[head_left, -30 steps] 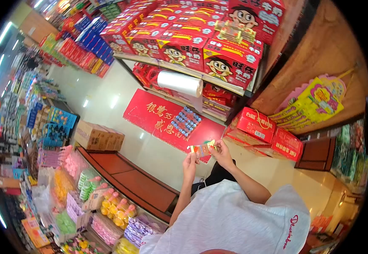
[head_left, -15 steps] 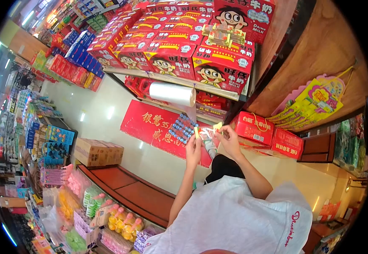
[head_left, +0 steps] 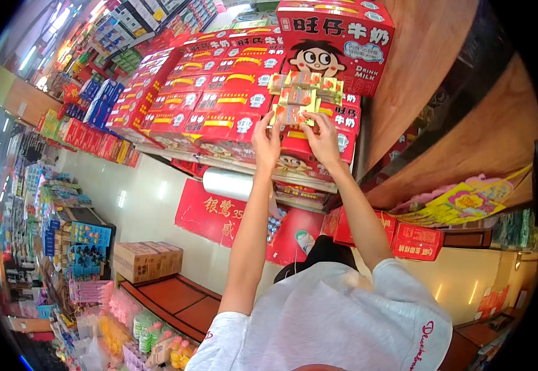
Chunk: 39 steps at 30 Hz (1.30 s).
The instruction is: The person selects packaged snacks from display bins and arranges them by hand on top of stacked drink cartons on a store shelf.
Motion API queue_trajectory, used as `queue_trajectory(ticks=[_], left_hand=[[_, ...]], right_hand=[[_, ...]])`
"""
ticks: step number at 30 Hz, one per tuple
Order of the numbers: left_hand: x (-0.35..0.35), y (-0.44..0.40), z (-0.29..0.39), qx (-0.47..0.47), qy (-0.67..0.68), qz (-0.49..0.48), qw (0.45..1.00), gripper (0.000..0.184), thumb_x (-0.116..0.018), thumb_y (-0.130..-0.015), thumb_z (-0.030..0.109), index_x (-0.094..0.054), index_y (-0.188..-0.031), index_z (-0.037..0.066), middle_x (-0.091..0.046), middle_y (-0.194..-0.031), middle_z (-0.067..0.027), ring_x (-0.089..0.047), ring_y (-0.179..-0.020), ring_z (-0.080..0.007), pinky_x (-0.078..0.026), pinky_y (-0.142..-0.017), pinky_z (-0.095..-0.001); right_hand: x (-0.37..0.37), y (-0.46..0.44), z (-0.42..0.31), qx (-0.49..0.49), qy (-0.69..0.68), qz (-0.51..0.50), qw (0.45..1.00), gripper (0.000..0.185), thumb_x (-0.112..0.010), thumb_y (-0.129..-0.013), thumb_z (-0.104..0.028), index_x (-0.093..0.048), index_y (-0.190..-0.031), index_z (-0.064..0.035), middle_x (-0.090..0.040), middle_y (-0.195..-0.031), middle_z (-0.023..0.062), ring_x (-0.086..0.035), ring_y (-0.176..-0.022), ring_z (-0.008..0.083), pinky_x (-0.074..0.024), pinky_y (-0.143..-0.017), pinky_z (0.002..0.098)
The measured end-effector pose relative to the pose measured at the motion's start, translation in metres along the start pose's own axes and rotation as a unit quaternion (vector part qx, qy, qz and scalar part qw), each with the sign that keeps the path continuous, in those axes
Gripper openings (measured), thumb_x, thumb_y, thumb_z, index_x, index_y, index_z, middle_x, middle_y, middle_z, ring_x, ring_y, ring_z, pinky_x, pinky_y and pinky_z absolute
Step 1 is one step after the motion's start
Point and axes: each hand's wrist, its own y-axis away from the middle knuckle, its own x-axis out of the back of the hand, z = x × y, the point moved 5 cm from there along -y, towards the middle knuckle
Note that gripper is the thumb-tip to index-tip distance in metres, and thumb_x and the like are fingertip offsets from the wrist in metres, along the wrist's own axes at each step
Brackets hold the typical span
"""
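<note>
My left hand [head_left: 266,143] pinches the left edge of a small yellow packet [head_left: 290,115] with orange-red print. On its right edge, the thumb and fingers of my right hand [head_left: 323,137] are closed. The packet is held flat against the top of a red milk carton [head_left: 347,123], at the near side of a pile of similar yellow packets [head_left: 327,90]. Behind the pile stands an upright red milk carton [head_left: 337,49] with a cartoon face.
Rows of red milk cartons [head_left: 185,83] fill the display to the left. Below its edge are a white plastic roll [head_left: 225,184] and a red floor mat [head_left: 204,213]. A wooden panel [head_left: 414,117] rises on the right. A brown cardboard box [head_left: 148,260] sits lower left.
Both hands have moved forward and up from above the floor mat to the carton top, bringing the packet beside the pile. The camera view has shifted, too.
</note>
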Motion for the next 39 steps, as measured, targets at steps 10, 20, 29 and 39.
queue_trajectory(ticks=[10, 20, 29, 39], left_hand=[[-0.046, -0.059, -0.019, -0.07, -0.054, 0.027, 0.996, 0.036, -0.07, -0.08, 0.016, -0.06, -0.113, 0.005, -0.053, -0.093, -0.0124, -0.053, -0.09, -0.0244, -0.044, -0.079, -0.033], [-0.057, -0.065, 0.005, -0.205, -0.139, -0.003, 0.969, 0.036, -0.055, -0.086, 0.005, -0.056, -0.122, 0.007, -0.048, -0.131, -0.0171, -0.046, -0.115, -0.0351, -0.036, -0.097, -0.0434], [-0.064, -0.061, 0.0, -0.186, -0.183, -0.05, 0.964, 0.04, -0.054, -0.088, 0.012, -0.053, -0.127, 0.013, -0.044, -0.134, -0.0177, -0.044, -0.115, -0.0355, -0.034, -0.098, -0.0454], [-0.069, -0.051, 0.015, -0.253, -0.255, -0.068, 0.931, 0.045, -0.053, -0.087, 0.011, -0.046, -0.131, 0.004, -0.035, -0.14, -0.0183, -0.026, -0.131, -0.042, -0.028, -0.104, -0.0518]], right_hand=[[-0.016, -0.051, 0.039, 0.018, 0.108, 0.061, 0.992, 0.029, -0.066, -0.081, -0.012, -0.063, -0.109, -0.0045, -0.052, -0.091, 0.0119, -0.053, -0.088, 0.0281, -0.0443, -0.076, 0.0393], [-0.018, -0.053, 0.021, 0.096, 0.222, 0.075, 0.967, 0.037, -0.066, -0.079, -0.01, -0.059, -0.115, -0.0048, -0.046, -0.118, 0.016, -0.043, -0.11, 0.0352, -0.0388, -0.092, 0.0444], [-0.027, -0.052, 0.029, 0.096, 0.204, 0.019, 0.974, 0.047, -0.063, -0.079, -0.01, -0.052, -0.125, -0.0077, -0.041, -0.132, 0.0154, -0.038, -0.12, 0.036, -0.035, -0.099, 0.0469], [-0.026, -0.047, 0.025, 0.096, 0.241, -0.014, 0.966, 0.052, -0.058, -0.078, -0.006, -0.048, -0.129, -0.004, -0.037, -0.14, 0.0176, -0.03, -0.128, 0.0399, -0.0301, -0.104, 0.0502]])
